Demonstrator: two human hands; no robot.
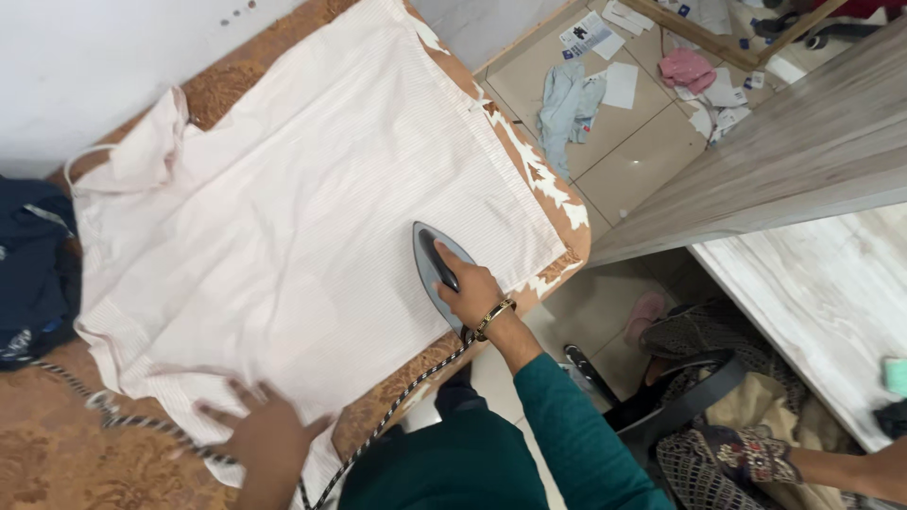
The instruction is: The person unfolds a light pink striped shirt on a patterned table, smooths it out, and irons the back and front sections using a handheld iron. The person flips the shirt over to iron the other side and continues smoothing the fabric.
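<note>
**Shirt pinned flat under palm and iron**

Shirt (293, 227), pale pink with fine stripes, lies spread across the ironing table (57, 453), whose brown patterned cover is torn to white patches along the edge right of the shirt. The right hand (470, 291) has its fingers wrapped tight around the dark handle of the grey iron (436, 274), which sits sole-down on the shirt's lower right part, nose pointing towards the shirt's far hem. The left hand (265, 430) lies palm-down on the shirt's near edge, fingers spread apart and gripping nothing; it looks placed to keep the cloth taut and stop it creeping with the iron. A braided black-and-white cord (397, 411) runs from the iron's heel off the near table edge (kept clear of the cloth, it seems), and more of it trails beside the left hand. A dark blue garment (33, 269) is bunched just left of the shirt. Beyond the shirt's right side, papers and rags (567, 104) litter the tiled floor
</note>
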